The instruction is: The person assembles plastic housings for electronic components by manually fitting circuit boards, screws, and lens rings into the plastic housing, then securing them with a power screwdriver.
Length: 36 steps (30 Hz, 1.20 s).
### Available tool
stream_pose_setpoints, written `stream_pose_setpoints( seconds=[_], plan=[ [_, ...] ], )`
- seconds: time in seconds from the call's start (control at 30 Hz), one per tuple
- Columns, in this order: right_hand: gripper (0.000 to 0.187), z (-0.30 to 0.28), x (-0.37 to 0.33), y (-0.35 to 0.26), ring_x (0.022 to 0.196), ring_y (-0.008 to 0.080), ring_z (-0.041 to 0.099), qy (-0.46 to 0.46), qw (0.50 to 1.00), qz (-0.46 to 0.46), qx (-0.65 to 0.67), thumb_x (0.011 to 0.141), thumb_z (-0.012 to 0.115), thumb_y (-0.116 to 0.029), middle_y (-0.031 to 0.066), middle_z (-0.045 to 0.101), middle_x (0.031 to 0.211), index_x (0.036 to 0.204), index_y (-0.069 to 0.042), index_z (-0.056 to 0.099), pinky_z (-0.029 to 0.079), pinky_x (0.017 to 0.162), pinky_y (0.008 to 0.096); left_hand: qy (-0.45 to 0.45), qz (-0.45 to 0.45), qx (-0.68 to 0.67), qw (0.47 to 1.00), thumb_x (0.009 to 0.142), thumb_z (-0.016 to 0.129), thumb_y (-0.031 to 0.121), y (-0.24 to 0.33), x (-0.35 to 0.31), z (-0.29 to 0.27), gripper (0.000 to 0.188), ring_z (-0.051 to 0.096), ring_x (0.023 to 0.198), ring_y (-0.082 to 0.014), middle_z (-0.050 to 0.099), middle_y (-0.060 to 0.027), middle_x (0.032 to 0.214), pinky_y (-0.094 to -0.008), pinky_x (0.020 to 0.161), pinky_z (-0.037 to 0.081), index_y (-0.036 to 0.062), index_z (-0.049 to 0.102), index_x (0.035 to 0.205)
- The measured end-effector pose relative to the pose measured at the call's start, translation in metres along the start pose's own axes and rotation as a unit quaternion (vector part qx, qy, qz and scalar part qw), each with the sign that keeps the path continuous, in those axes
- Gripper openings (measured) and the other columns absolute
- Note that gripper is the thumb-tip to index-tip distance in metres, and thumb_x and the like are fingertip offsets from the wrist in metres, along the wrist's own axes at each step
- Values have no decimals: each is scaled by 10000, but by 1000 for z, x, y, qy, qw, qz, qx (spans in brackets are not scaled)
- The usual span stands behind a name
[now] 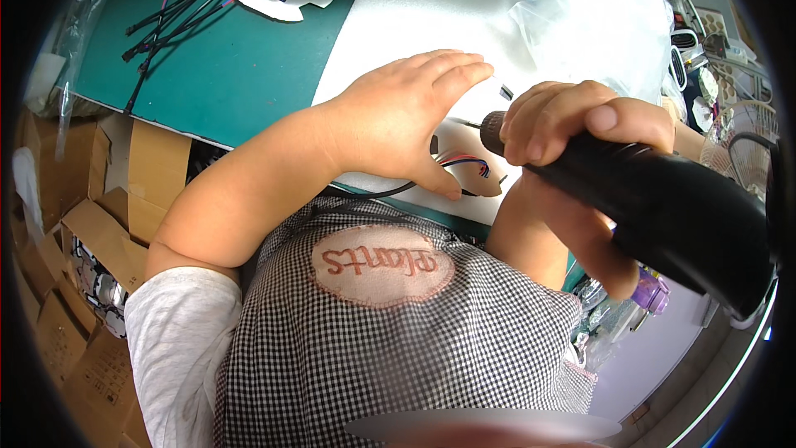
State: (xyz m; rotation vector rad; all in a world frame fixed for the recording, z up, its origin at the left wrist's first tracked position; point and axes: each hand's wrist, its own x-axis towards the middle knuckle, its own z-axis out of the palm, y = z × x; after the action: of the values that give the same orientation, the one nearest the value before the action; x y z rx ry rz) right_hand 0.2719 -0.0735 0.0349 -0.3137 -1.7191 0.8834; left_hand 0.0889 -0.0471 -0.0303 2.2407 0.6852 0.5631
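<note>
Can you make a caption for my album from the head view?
Right hand holding a black electric screwdriver, left hand spread beside coloured wires on a pale plate.

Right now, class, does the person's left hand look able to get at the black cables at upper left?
Probably yes: the left hand holds no tool, and only white sheet and green tabletop appear between it and the black cables.

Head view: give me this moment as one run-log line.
Left grip: open, beside coloured wires, contact unclear | right grip: closed around black power driver, bit toward left grip | green surface: black cables on it
</note>
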Motion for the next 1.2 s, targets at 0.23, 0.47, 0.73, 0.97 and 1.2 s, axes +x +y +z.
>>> stream_pose_setpoints(
  seconds=[0.23, 0.47, 0.73, 0.97, 1.2],
  plan=[
    [1062, 2, -6, 1, 590, 229, 577, 62, 997, -34, 41, 663, 645, -802, 129, 569, 806, 1266, 38, 404, 505, 540, 343, 11, 15, -40, 999, 471, 918, 377, -3, -5, -4, 1199, 412, 1327, -380, 412, -187, 1451, -445, 1099, 362, 89, 308, 1462],
    [1057, -8, -9, -2, 626, 226, 587, 24, 998, -40, 52, 672, 621, -815, 128, 579, 856, 1301, 5, 403, 495, 566, 347, 29, 35, -42, 998, 473, 919, 355, -5, -5, 1, 1180, 435, 1304, -392, 437, -183, 1434, -443, 1079, 387, 98, 317, 1456],
    [1051, -20, -15, -19, 729, 214, 600, 15, 999, -29, 44, 704, 560, -840, 107, 578, 956, 1352, -28, 405, 470, 635, 347, 19, 24, -8, 1000, 485, 911, 370, -2, -5, 0, 1160, 431, 1314, -381, 446, -182, 1431, -437, 1090, 377, 89, 328, 1446],
    [1015, -29, -21, -42, 718, 200, 585, 31, 1000, 2, 1, 710, 611, -803, 89, 573, 954, 1352, -34, 444, 448, 632, 333, 3, 9, 53, 999, 539, 896, 406, -2, -5, 3, 1104, 401, 1346, -352, 419, -187, 1449, -431, 1124, 342, 87, 340, 1438],
    [996, -20, -22, -30, 723, 201, 583, 116, 988, -38, 91, 726, 633, -766, 80, 562, 947, 1373, -38, 422, 465, 658, 351, -24, -8, 31, 999, 494, 921, 358, 0, 2, 2, 1148, 396, 1346, -365, 418, -188, 1449, -432, 1122, 344, 93, 333, 1443]
  ],
)
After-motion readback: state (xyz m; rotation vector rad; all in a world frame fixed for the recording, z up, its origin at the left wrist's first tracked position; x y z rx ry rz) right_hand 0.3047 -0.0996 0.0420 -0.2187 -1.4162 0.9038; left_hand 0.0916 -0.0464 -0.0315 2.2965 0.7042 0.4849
